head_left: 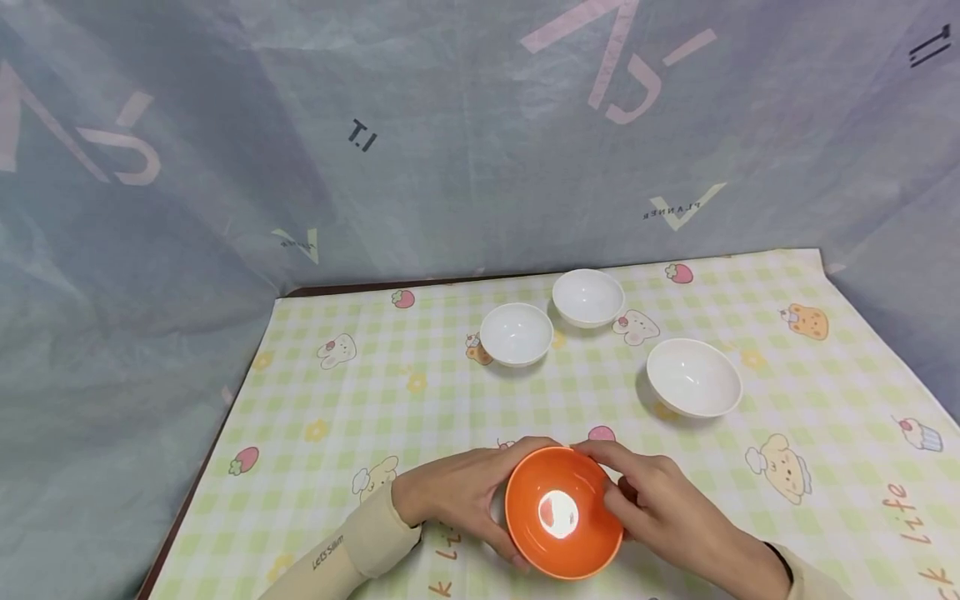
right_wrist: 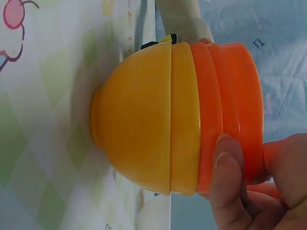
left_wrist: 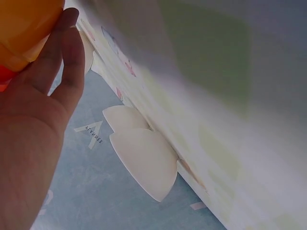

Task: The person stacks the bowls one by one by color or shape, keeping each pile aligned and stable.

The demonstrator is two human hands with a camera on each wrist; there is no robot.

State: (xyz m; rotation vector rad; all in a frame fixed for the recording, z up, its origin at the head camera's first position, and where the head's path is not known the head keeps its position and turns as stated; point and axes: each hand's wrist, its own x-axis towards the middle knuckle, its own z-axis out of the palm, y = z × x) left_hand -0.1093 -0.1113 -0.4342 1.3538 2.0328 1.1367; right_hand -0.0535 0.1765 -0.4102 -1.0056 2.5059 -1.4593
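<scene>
A stack of nested bowls stands at the near middle of the table, yellow bowls below and orange bowls above. Looking down in the head view, I see the inside of the top orange bowl, with a bright reflection at its bottom. My left hand curves round the stack's left side, thumb nearer me and fingers at the far side; its fingertips touch a yellow bowl in the left wrist view. At the right, my right hand pinches the orange bowls near the rim. The yellow foot is close over the cloth.
Three white bowls sit apart beyond the hands: a left one, a rear one and a right one. A green-checked cloth covers the table. Blue-grey fabric hangs behind the table and at its sides.
</scene>
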